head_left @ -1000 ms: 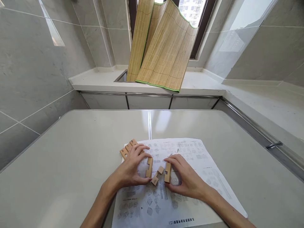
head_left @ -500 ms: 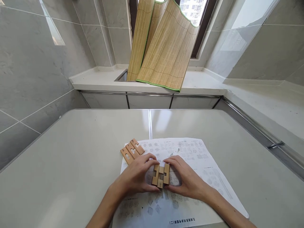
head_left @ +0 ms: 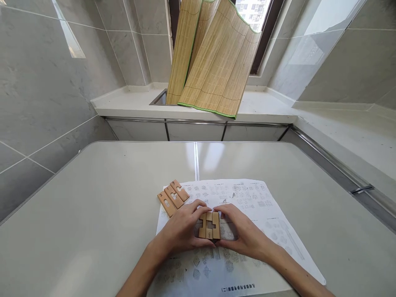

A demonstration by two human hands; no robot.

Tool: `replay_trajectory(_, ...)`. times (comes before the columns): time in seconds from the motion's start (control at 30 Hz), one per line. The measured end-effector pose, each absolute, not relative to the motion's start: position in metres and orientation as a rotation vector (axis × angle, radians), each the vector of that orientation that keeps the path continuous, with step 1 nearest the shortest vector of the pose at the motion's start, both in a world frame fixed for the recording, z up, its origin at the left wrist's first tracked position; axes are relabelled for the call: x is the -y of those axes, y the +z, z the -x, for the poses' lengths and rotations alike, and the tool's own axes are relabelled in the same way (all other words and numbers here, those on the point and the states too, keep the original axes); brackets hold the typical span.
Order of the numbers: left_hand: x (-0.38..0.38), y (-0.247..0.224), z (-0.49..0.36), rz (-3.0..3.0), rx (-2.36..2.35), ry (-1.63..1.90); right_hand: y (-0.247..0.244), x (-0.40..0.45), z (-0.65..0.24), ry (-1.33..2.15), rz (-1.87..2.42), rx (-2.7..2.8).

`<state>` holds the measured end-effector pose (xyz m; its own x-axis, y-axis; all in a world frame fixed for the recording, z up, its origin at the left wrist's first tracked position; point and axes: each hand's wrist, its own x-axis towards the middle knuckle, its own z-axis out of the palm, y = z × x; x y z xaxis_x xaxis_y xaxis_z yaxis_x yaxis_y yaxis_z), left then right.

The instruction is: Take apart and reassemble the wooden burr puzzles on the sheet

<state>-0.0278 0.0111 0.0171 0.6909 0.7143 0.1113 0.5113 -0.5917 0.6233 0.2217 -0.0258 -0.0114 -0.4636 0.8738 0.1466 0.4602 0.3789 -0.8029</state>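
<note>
Three notched wooden blocks side by side, pinched between two hands!
Here they are, above the printed sheet, the middle one numbered; the left hand grips the left side, thumb near, fingertips far, and the right hand grips the right the same way, while three flat numbered pieces lie fanned across the sheet's far-left corner, partly on the pale table.
</note>
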Motion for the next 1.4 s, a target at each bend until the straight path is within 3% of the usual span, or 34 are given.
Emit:
replay_trajectory(0.77, -0.005, 0.022, 0.023, -2.282, -1.02, 0.548, -0.013, 0.026, -0.221, 0.871, 1.114, 2.078)
replay_trajectory(1.4, 0.042, 0.069, 0.073, -2.333, -1.453, 0.356, -0.009, 0.031, -0.224, 0.775, 1.078, 2.189)
